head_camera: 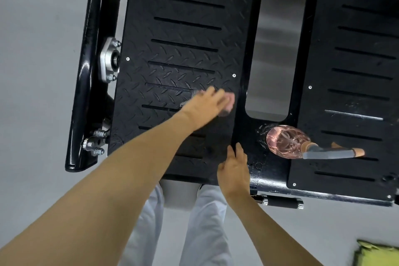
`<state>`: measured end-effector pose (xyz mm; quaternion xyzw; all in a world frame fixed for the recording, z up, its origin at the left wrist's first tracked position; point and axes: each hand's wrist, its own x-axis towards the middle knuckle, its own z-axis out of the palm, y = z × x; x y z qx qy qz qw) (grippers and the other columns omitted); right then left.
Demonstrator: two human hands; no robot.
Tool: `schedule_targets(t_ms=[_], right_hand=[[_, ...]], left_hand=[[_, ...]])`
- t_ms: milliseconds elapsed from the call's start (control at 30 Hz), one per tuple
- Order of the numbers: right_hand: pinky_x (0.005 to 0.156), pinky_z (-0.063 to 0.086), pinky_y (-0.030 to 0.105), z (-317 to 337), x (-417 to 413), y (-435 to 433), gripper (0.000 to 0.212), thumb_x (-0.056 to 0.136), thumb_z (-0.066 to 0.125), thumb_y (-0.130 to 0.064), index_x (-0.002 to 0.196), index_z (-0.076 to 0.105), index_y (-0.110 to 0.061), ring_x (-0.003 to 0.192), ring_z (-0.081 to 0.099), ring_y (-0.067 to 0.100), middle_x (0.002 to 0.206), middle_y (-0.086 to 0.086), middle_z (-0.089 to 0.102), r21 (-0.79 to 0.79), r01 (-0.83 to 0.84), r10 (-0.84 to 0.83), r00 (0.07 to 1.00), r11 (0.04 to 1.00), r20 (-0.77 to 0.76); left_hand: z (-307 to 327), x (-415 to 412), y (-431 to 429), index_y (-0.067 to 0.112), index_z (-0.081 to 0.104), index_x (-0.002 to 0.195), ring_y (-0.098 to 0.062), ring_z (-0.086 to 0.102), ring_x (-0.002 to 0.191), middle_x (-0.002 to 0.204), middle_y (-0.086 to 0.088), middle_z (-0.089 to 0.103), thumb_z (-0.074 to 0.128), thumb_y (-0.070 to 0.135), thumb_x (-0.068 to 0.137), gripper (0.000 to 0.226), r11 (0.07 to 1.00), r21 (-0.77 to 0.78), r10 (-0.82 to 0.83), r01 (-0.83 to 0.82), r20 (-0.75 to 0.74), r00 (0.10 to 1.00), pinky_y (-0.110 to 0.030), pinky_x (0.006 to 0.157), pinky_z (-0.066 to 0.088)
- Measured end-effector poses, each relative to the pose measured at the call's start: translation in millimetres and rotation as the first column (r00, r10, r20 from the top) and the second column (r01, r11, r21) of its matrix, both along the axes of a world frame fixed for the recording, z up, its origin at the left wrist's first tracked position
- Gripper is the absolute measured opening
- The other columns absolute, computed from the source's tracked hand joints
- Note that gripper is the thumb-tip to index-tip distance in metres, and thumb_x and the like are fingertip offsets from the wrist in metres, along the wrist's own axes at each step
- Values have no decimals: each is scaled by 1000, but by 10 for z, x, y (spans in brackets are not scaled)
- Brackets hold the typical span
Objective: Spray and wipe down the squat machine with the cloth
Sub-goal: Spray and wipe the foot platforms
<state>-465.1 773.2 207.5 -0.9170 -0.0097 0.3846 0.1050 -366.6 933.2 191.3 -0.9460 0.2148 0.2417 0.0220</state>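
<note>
Black diamond-tread metal footplate (183, 49) of the squat machine (86, 71) lies under the left hand (207, 104). The hand is spread with fingers fairly straight, pressing a pale pinkish cloth (229, 102) flat against the tread near the plate's inner edge. Both hand and cloth are blurred, so the cloth's fabric and colour are hard to make out. It looks thin, soft and light, likely to bunch or slide out from under the fingers. A broad flat palm on its middle should therefore control it better than a pinch at a corner. The raised tread and long slots will probably snag the fabric, so firm downward pressure seems called for.

The right hand (234, 167) rests open, fingers straight, on the near edge of the same plate and holds nothing. Just beside it, on the black frame between the two plates, sits the clear pink plastic spray bottle (285, 141) with its grey trigger head. It is likely light and possibly wet-slick, and best taken around the neck below the trigger.
</note>
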Motion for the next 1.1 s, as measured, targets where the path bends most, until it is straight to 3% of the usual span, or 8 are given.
schedule_targets(t_ms=[133, 300, 367, 500, 633, 767, 933, 1100], right_hand=[[109, 35, 32, 1, 41, -27, 53, 96, 43, -9, 147, 29, -6, 139, 24, 24, 157, 10, 13, 3, 36, -36, 999, 999, 8], [108, 36, 35, -11, 96, -60, 44, 95, 45, -11, 139, 41, -4, 138, 24, 24, 156, 10, 14, -23, 47, -47, 999, 999, 10], [108, 35, 35, -6, 104, -62, 41, 94, 44, -10, 135, 45, -4, 137, 25, 24, 156, 10, 15, -21, 47, -46, 999, 999, 10], [108, 36, 34, 5, 78, -92, 43, 96, 42, -9, 139, 42, -4, 138, 24, 24, 156, 11, 15, -18, 74, -74, 997, 997, 0], [104, 40, 34, 15, 27, -110, 47, 94, 43, -7, 141, 38, -5, 135, 28, 25, 153, 11, 21, -22, 97, -98, 995, 995, -9], [102, 40, 35, 31, -5, -91, 55, 93, 47, -10, 146, 31, -7, 128, 37, 25, 145, 10, 32, -37, 191, -190, 981, 981, 32], [102, 39, 33, 64, -50, 3, 58, 94, 46, -13, 148, 24, -8, 127, 39, 24, 142, 8, 33, -50, 233, -231, 972, 971, 54], [103, 38, 33, 85, -204, 177, 58, 95, 44, -10, 148, 23, -7, 126, 38, 24, 142, 8, 32, -50, 240, -239, 971, 970, 23]], left_hand=[[33, 92, -217, 13, 21, 146, -32, 34, 121, 140, -14, 24, 57, -5, 80, 78, 907, -57, 412, -417, -75, 908, -40, 87, 49], [-5, -257, -373, 11, 22, 146, -29, 37, 115, 138, -9, 25, 51, -4, 86, 68, 931, -151, -350, 333, -100, 931, -42, 87, 50], [-9, -132, -262, 13, 21, 147, -28, 37, 116, 139, -9, 26, 54, -4, 85, 72, 906, -124, -415, 405, -70, 907, -42, 91, 49], [16, 46, -165, 19, 16, 148, -29, 33, 121, 138, -12, 24, 59, -5, 79, 85, 998, -58, 3, -8, -83, 997, -40, 92, 49], [75, -227, -280, 16, 6, 151, -31, 32, 123, 141, -13, 22, 57, -2, 83, 86, 929, -66, 356, -365, -113, 928, -37, 90, 49], [31, -837, -437, 7, 10, 150, -32, 35, 119, 137, -14, 24, 53, 1, 86, 77, 995, -96, -6, -11, -179, 984, -38, 90, 50], [3, -876, -120, 5, 16, 149, -31, 39, 112, 132, -14, 31, 44, 0, 91, 64, 837, -84, -547, 541, -94, 832, -42, 90, 45], [-2, -496, 356, 18, 14, 149, -29, 33, 121, 136, -11, 27, 52, -2, 85, 77, 981, -14, 190, -193, -110, 976, -39, 88, 47]])
